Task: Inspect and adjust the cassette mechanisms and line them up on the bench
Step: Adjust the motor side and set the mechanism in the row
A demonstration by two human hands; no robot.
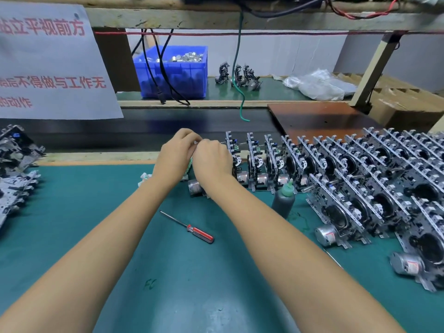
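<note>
On the green bench [96, 212], both hands grip a metal-framed, motor-tipped cassette mechanism [195, 186].

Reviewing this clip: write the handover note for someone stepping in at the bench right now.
Left hand and right hand: both grip one cassette mechanism at the left end of the row; its motor shows below the wrists.
Done: lined-up mechanisms stand upright in rows to the right.
Left: a pile of mechanisms at the left edge looks unprocessed.
Tools: red-handled screwdriver lies on the green mat; a green-capped bottle stands beside the rows.
</note>
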